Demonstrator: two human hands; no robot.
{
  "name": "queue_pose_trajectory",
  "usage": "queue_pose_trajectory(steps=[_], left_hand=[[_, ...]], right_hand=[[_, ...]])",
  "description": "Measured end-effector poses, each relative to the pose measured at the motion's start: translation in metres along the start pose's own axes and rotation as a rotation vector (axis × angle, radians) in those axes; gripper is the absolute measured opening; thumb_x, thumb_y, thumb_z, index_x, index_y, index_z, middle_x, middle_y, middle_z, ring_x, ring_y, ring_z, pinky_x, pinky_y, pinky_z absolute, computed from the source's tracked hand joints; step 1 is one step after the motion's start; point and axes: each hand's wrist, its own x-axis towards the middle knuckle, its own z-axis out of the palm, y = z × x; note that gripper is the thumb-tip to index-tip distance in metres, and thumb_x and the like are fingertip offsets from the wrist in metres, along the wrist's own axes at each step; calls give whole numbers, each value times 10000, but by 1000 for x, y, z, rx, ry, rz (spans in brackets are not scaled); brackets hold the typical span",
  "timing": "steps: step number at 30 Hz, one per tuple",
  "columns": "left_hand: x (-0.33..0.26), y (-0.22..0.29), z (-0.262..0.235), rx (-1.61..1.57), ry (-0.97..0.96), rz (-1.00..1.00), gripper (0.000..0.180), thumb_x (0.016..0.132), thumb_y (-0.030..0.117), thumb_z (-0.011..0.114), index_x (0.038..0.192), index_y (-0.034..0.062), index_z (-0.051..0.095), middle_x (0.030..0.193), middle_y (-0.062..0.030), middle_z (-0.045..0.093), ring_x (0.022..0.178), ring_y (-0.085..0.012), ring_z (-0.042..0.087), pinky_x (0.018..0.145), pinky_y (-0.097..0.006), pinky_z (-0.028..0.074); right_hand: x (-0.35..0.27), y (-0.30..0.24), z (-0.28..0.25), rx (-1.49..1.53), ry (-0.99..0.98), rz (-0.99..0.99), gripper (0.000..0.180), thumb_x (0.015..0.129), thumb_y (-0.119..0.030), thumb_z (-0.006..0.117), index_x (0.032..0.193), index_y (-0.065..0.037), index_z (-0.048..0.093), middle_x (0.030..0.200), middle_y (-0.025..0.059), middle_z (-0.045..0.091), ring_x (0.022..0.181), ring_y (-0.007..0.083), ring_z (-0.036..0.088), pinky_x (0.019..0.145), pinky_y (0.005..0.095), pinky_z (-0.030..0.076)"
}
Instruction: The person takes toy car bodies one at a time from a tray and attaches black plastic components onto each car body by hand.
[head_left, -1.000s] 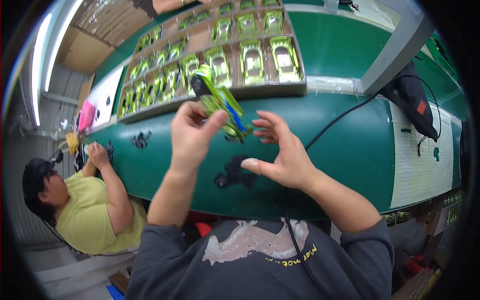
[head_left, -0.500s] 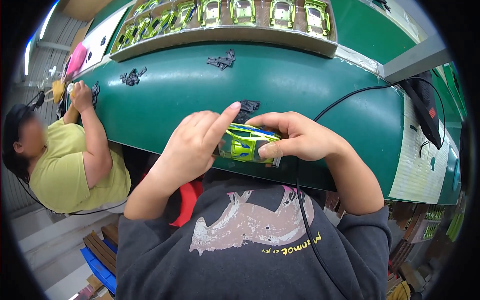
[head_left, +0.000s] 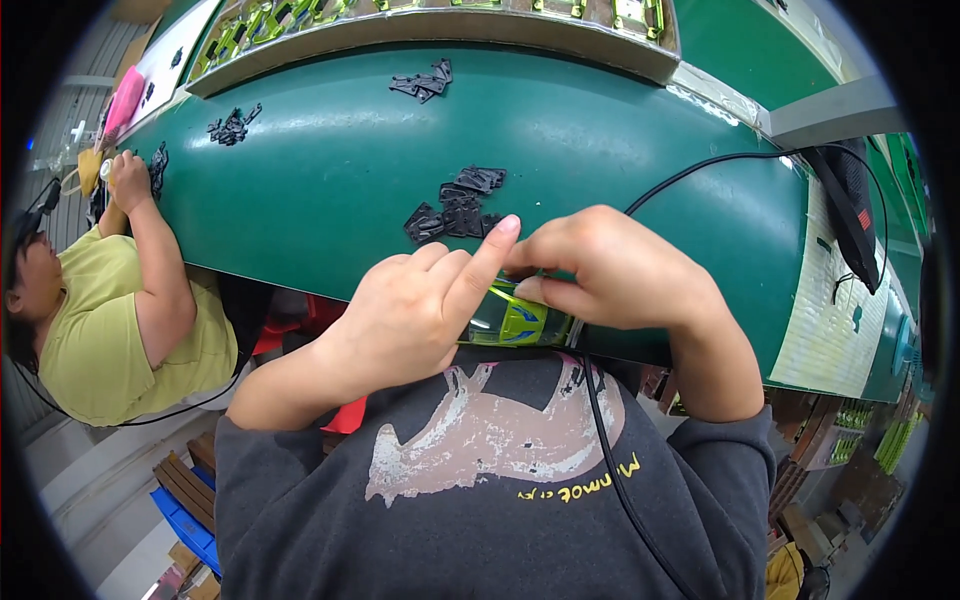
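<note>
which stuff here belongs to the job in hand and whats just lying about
Likely the job:
shiny green plastic toy-car shell between left hand and right hand
small black plastic parts heaped just beyond
brown cardboard box of similar green shells

Apparently just lying about:
thin black cable
black fabric item with red patch

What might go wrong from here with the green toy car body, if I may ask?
The green car body is at the near edge of the table, so a slip could drop it. The left hand's raised index finger points close to the black parts and might scatter them. The black cable passes close by the right hand and might snag.
</note>
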Motion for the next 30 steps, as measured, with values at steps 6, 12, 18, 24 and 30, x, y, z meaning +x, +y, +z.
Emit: queue_pose_trajectory(steps=[6, 12, 18, 24, 30], left_hand=[[3, -4, -2, -180, -135, 23, 1078, 538, 5, 732, 1487, -98, 231, 876, -162, 592, 796, -338, 604, 693, -419, 497], [1, -6, 1, -367, 61, 23, 952, 587, -6, 696, 1476, -24, 357, 820, -135, 594, 739, -307, 612, 665, -387, 512], [-1, -14, 5, -181, 377, -298, 524, 602, -38, 681, 1120, 18, 621, 881, -156, 651, 777, -352, 651, 691, -397, 523], [0, -8, 4, -206, 469, -399, 456, 650, -63, 661, 1099, 10, 619, 945, -167, 664, 846, -355, 661, 756, -375, 522], [-1, -15, 8, 23, 621, -436, 493, 612, -66, 651, 1091, 44, 619, 871, -146, 638, 779, -354, 633, 681, -406, 503]], right_hand=[[-3, -9, 15, -399, 15, -130, 95, 712, -69, 660, 735, -2, 596, 703, 150, 635, 714, 322, 663, 667, 413, 535], [2, 2, 9, -515, 310, -232, 146, 735, -93, 692, 833, -10, 622, 819, 105, 659, 780, 288, 670, 694, 391, 548], [-2, -13, -12, -317, 729, -267, 201, 674, -69, 813, 834, -46, 694, 776, 86, 629, 648, 246, 621, 561, 342, 500], [5, -14, 27, -485, 495, -287, 244, 693, -159, 726, 907, -53, 673, 740, 35, 548, 664, 197, 597, 572, 326, 467], [7, -31, 55, -456, 495, -140, 313, 739, -146, 669, 1006, 15, 640, 770, 53, 552, 694, 195, 596, 592, 320, 471]])
